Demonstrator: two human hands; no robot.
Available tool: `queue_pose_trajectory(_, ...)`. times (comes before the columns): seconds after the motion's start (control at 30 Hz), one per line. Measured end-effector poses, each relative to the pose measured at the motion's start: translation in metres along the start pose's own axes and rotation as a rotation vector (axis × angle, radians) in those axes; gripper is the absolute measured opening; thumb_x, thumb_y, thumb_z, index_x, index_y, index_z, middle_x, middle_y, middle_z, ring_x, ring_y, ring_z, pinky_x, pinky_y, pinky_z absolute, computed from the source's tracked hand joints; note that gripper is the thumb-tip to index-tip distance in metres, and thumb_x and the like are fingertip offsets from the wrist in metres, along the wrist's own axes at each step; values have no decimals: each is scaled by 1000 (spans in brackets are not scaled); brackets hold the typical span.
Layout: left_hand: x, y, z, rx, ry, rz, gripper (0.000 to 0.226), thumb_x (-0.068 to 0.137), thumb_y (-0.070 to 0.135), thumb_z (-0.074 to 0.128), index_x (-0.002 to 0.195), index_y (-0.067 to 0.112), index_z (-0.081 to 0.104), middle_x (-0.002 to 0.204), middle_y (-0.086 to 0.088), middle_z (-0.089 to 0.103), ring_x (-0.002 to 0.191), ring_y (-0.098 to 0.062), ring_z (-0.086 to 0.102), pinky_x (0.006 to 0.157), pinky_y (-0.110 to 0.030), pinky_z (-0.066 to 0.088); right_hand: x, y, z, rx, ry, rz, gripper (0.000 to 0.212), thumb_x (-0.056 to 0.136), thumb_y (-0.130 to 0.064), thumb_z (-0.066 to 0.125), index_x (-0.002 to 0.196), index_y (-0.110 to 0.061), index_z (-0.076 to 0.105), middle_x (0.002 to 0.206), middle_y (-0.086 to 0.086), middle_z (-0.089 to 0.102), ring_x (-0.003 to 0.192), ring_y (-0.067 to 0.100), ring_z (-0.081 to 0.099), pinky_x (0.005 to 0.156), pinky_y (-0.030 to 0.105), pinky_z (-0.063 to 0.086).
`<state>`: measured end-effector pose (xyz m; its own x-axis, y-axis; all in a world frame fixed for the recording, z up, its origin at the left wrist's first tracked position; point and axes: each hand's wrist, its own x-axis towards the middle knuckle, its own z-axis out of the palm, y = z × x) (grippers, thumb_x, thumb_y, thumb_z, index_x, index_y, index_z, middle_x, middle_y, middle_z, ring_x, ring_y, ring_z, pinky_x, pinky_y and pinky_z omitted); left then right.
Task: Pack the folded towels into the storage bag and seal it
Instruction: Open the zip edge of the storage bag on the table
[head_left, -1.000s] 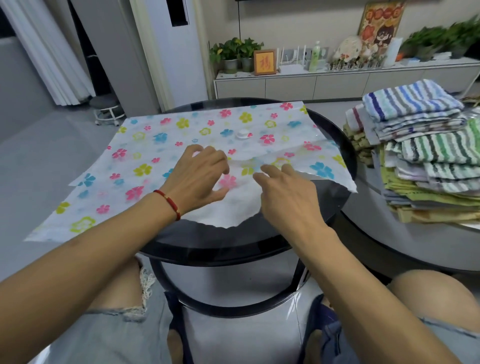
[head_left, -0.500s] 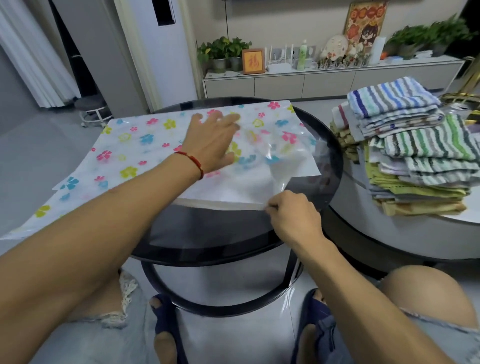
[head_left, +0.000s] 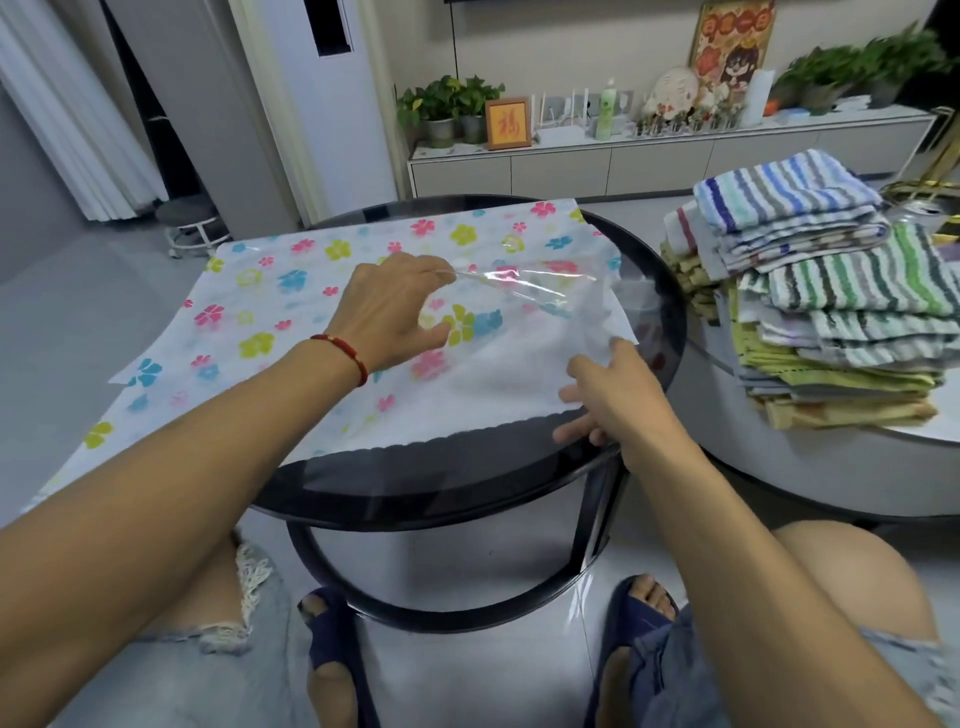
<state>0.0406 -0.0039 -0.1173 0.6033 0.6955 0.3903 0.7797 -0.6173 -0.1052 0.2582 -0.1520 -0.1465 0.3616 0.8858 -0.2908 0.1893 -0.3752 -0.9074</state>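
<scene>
The storage bag (head_left: 322, 291), white plastic printed with coloured flowers, lies flat across a round black glass table (head_left: 467, 478). My left hand (head_left: 389, 312) pinches the bag's clear upper layer and lifts it, so the mouth gapes toward the right. My right hand (head_left: 613, 395) hovers at the bag's near right corner with its fingers spread, holding nothing. A tall stack of folded striped towels (head_left: 831, 306) sits to the right, apart from both hands.
The towels rest on a second round white table (head_left: 810, 467) right of the black one. My knees and slippered feet are under the table's near edge. A low white cabinet (head_left: 623, 166) with plants stands at the back wall.
My left hand has gone from lying flat on the bag to lifting its clear upper layer. My right hand has let go of the near edge and shifted right.
</scene>
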Motion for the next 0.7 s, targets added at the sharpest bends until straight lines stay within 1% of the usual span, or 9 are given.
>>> queue_pose_trajectory(0.1, 4, 0, -6, -107, -14, -46, 55, 84, 42, 68, 135, 22, 60, 141, 2, 58, 126, -26, 51, 93, -49, 50, 5, 9, -3, 31, -42, 91, 64, 94, -27, 44, 154, -23, 22, 114, 8, 67, 63, 32, 78, 56, 33, 52)
queue_pose_trajectory(0.17, 2, 3, -7, -161, -79, -19, 59, 85, 38, 68, 140, 27, 54, 149, 2, 49, 133, -26, 45, 101, -53, 46, 5, 10, -1, -170, -37, 34, 68, 94, -30, 45, 157, -20, 20, 104, 9, 72, 73, 33, 79, 68, 41, 61)
queue_pose_trajectory(0.2, -1, 4, -6, -185, -110, -6, 59, 84, 37, 68, 141, 31, 52, 153, 3, 44, 136, -26, 42, 104, -54, 44, 3, 9, 3, -324, -14, -67, 68, 94, -33, 47, 157, -19, 24, 105, 8, 73, 83, 32, 78, 76, 44, 62)
queue_pose_trajectory(0.27, -16, 6, -2, -205, -160, 21, 55, 85, 35, 70, 137, 39, 55, 159, 4, 34, 139, -28, 37, 106, -53, 42, -4, 8, 16, -595, 11, -381, 59, 94, -39, 53, 151, -27, 42, 124, 2, 71, 106, 29, 70, 89, 43, 57)
queue_pose_trajectory(0.37, -54, 3, 5, -199, -208, 31, 46, 87, 32, 68, 131, 42, 59, 160, 3, 32, 134, -30, 42, 101, -53, 45, -9, 15, 56, -893, -135, -759, 46, 97, -43, 57, 142, -35, 55, 134, -7, 65, 122, 26, 53, 88, 41, 49)
queue_pose_trajectory(0.43, -82, -2, 8, -190, -235, -14, 42, 90, 27, 63, 129, 42, 61, 158, 1, 36, 130, -31, 46, 99, -50, 46, -3, 26, 83, -1070, -159, -895, 32, 99, -39, 51, 128, -36, 64, 121, -11, 69, 120, 27, 50, 84, 40, 39)
queue_pose_trajectory(0.53, -124, -13, 12, -127, -297, -60, 35, 93, 28, 55, 124, 41, 65, 151, -1, 46, 123, -33, 50, 95, -50, 47, 8, 35, 96, -1047, -123, -972, 24, 103, -36, 46, 102, -33, 70, 99, -10, 67, 105, 27, 57, 73, 36, 31)
queue_pose_trajectory(0.63, -145, -25, 9, -126, -279, -149, 34, 95, 35, 46, 123, 40, 65, 122, 0, 69, 105, -32, 62, 80, -47, 54, 14, 41, 94, -1034, -91, -1034, 25, 103, -32, 50, 92, -24, 70, 90, -7, 66, 95, 30, 59, 62, 35, 29)
queue_pose_trajectory(0.7, -140, -34, 3, -147, -254, -246, 36, 98, 32, 47, 130, 41, 61, 103, -4, 74, 95, -34, 66, 74, -46, 55, 12, 42, 95, -1056, -75, -1020, 21, 101, -25, 53, 87, -19, 68, 85, -5, 65, 90, 30, 58, 59, 34, 30)
